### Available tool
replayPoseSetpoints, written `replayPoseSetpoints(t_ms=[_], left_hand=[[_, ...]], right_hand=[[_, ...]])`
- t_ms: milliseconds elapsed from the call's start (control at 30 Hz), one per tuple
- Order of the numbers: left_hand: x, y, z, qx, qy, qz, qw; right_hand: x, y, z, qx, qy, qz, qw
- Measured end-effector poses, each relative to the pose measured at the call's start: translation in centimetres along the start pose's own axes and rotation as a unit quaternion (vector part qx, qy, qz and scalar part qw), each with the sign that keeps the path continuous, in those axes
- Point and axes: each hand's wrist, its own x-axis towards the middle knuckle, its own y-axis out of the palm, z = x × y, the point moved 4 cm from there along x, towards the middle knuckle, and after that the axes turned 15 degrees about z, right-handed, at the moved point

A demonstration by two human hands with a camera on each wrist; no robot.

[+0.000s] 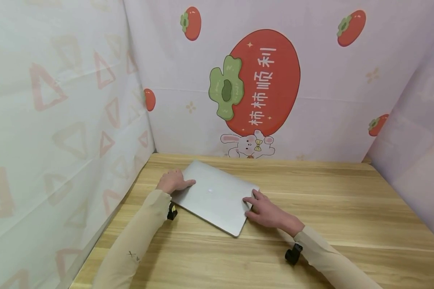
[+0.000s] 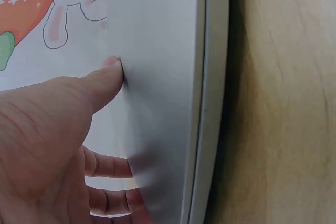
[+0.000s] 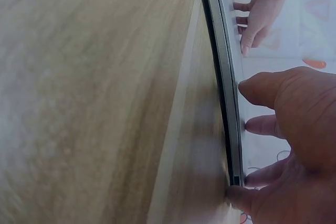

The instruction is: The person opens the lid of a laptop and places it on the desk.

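Observation:
A closed silver laptop (image 1: pixel 211 200) lies turned at an angle on the wooden table, a faint logo in the middle of its lid. At its left end, my left hand (image 1: pixel 174 181) rests with the thumb stretched across the lid; the left wrist view shows the thumb tip and fingertips touching the silver surface. My right hand (image 1: pixel 265 208) is at the opposite end. Its thumb and spread fingers rest on the lid, and one finger reaches down by the laptop's edge (image 3: pixel 227 77) in the right wrist view. A thin seam runs between lid and base.
The wooden table (image 1: pixel 332 208) extends right and in front of the laptop. A white cloth wall with a persimmon print (image 1: pixel 275 92) stands behind, and a patterned cloth (image 1: pixel 68 132) borders the left. Small black cameras (image 1: pixel 293 253) are worn at both wrists.

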Motion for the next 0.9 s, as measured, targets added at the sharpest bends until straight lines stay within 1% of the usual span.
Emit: replayPoseSetpoints(t_ms=[133, 267, 433, 733, 900], left_hand=[[-0.2, 0.2, -0.3, 0.005, 0.008, 0.003, 1.0], [-0.5, 0.3, -0.6, 0.004, 0.007, 0.008, 0.9999], [-0.4, 0.4, -0.7, 0.0, 0.004, 0.013, 0.9999], [-0.4, 0.8, -1.2, 0.0, 0.001, 0.02, 0.9998], [-0.6, 1.0, -1.4, -0.005, -0.003, 0.023, 0.9997]], right_hand=[[-0.2, -0.2, -0.1, 0.001, 0.006, -0.002, 1.0], [-0.4, -0.4, -0.2, 0.0, 0.0, -0.004, 1.0], [-0.4, -0.5, -0.5, 0.002, -0.004, -0.005, 1.0], [-0.6, -0.8, -1.2, 0.013, 0.016, -0.002, 0.9998], [-0.7, -0.8, -1.3, 0.013, 0.019, -0.003, 0.9997]])
